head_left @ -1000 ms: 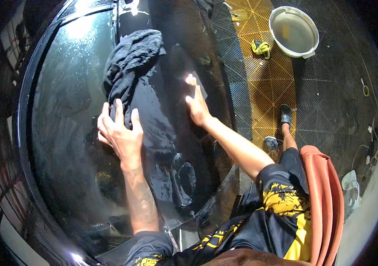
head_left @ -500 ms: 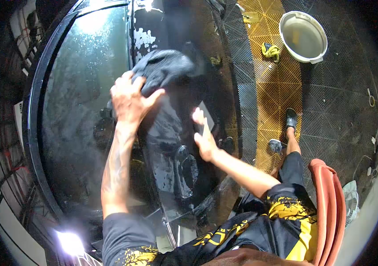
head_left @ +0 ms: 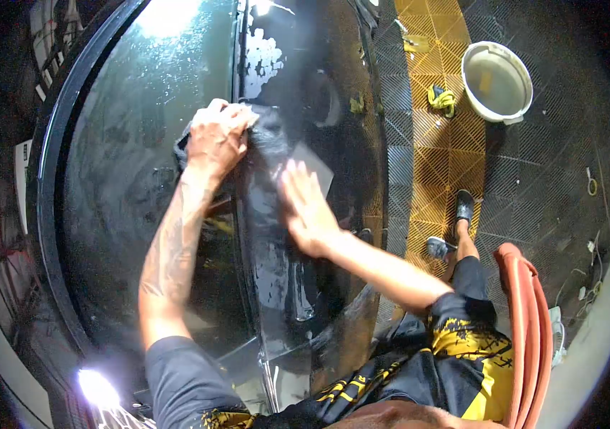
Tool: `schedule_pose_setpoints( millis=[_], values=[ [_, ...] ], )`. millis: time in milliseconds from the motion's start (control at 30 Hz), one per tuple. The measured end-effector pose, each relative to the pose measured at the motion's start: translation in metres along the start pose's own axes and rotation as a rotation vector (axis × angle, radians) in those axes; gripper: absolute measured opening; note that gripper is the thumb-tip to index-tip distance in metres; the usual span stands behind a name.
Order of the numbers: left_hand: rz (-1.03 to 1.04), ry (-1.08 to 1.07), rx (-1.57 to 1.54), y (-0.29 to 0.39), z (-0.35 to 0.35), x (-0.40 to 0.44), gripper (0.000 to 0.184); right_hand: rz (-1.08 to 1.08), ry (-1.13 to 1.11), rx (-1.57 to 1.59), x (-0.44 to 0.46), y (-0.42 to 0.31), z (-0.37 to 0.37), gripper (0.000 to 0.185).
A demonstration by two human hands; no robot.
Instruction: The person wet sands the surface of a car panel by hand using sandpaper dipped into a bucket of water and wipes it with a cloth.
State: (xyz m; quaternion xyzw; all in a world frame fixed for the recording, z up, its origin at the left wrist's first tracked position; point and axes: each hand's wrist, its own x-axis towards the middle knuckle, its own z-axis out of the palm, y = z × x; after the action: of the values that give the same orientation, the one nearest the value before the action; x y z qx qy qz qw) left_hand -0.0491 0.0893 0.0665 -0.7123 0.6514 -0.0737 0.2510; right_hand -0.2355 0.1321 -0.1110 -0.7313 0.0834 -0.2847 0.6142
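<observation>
On the edge between a wet car window (head_left: 140, 157) and a black door panel (head_left: 276, 264), my left hand (head_left: 215, 139) has its fingers curled round a dark cloth (head_left: 182, 149). Much of the cloth is hidden under that hand. Beside it, my right hand (head_left: 306, 207) lies nearly flat against the panel with a thin grey sheet of sandpaper (head_left: 313, 169) under its fingers. A corner of the sheet sticks out past the fingertips. Water streaks and pale patches mark the panel around both hands.
A white bucket (head_left: 468, 79) with cloudy water stands on the black and yellow floor tiles (head_left: 437, 150). Near it lies a yellow and black bundle (head_left: 442, 100). A bright lamp (head_left: 97, 387) shines at lower left, and a reddish cloth (head_left: 521, 322) hangs at my right side.
My left hand has drawn the dark cloth in from the panel, and it is now bunched under the hand. My right hand has moved left and slightly up with the sandpaper.
</observation>
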Motion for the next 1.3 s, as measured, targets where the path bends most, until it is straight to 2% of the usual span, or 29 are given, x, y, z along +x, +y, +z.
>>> schedule_pose_setpoints(
  millis=[67,133,200,233,267,300,333,400,467,533,600,667,767,800,900,967,1033,1100,1167,1200,1267,1300],
  values=[
    [-0.018,0.034,0.146,-0.014,-0.025,-0.008,0.033,-0.085,-0.038,-0.001,-0.006,-0.013,-0.002,0.086],
    [-0.031,0.056,0.127,-0.038,-0.061,-0.019,0.035,-0.160,-0.056,-0.110,0.046,-0.003,-0.020,0.075],
    [-0.028,0.081,0.176,-0.069,-0.091,-0.038,0.036,-0.203,0.101,-0.292,0.131,0.024,-0.028,0.063],
    [-0.017,0.082,0.190,-0.080,-0.108,-0.047,0.036,-0.175,0.123,-0.154,0.169,0.033,-0.042,0.062],
    [-0.001,0.108,0.239,-0.088,-0.127,-0.059,0.035,-0.122,0.276,-0.132,0.192,0.046,-0.028,0.063],
    [0.036,0.127,0.262,-0.098,-0.145,-0.068,0.035,-0.083,0.115,-0.108,0.186,0.032,-0.028,0.064],
    [0.072,0.156,0.285,-0.108,-0.164,-0.075,0.036,-0.102,0.052,-0.140,0.154,0.010,-0.019,0.066],
    [0.001,0.140,0.254,-0.118,-0.200,-0.092,0.037,-0.164,-0.128,-0.230,0.089,-0.018,0.004,0.071],
    [-0.069,0.165,0.192,-0.126,-0.222,-0.102,0.041,-0.192,-0.182,-0.030,0.065,-0.026,-0.008,0.073],
    [-0.092,0.117,0.137,-0.136,-0.231,-0.102,0.042,-0.198,-0.051,-0.124,0.116,-0.002,-0.013,0.073],
    [-0.133,0.113,0.031,-0.145,-0.232,-0.096,0.036,-0.162,0.079,-0.288,0.211,0.049,-0.029,0.066],
    [-0.142,0.125,-0.064,-0.164,-0.233,-0.092,0.032,-0.029,0.154,-0.017,0.253,0.051,-0.058,0.063],
    [-0.179,0.205,-0.207,-0.197,-0.241,-0.098,0.030,-0.099,-0.155,-0.029,0.177,0.023,-0.052,0.076],
    [-0.202,0.207,-0.240,-0.213,-0.244,-0.105,0.031,-0.220,-0.134,0.012,0.137,0.011,-0.045,0.080],
    [-0.145,0.239,-0.292,-0.271,-0.240,-0.136,0.033,-0.179,-0.263,-0.072,0.153,0.028,-0.050,0.080],
    [-0.168,0.305,-0.345,-0.279,-0.233,-0.140,0.036,-0.060,-0.044,-0.190,0.245,0.058,-0.057,0.071],
    [-0.192,0.329,-0.368,-0.282,-0.226,-0.142,0.039,-0.098,0.259,-0.035,0.310,0.105,-0.064,0.065],
    [-0.164,0.333,-0.350,-0.290,-0.224,-0.145,0.043,0.022,0.024,-0.113,0.314,0.084,-0.090,0.069],
    [-0.183,0.329,-0.341,-0.287,-0.223,-0.146,0.049,-0.061,0.028,-0.142,0.233,0.049,-0.058,0.078],
    [-0.165,0.289,-0.348,-0.285,-0.225,-0.143,0.048,-0.082,-0.101,-0.145,0.195,0.033,-0.056,0.080],
    [-0.111,0.307,-0.441,-0.281,-0.222,-0.136,0.045,-0.158,-0.146,-0.091,0.186,0.034,-0.063,0.078],
    [-0.112,0.309,-0.437,-0.279,-0.222,-0.133,0.045,-0.149,-0.068,-0.197,0.212,0.051,-0.061,0.076]
  ],
)
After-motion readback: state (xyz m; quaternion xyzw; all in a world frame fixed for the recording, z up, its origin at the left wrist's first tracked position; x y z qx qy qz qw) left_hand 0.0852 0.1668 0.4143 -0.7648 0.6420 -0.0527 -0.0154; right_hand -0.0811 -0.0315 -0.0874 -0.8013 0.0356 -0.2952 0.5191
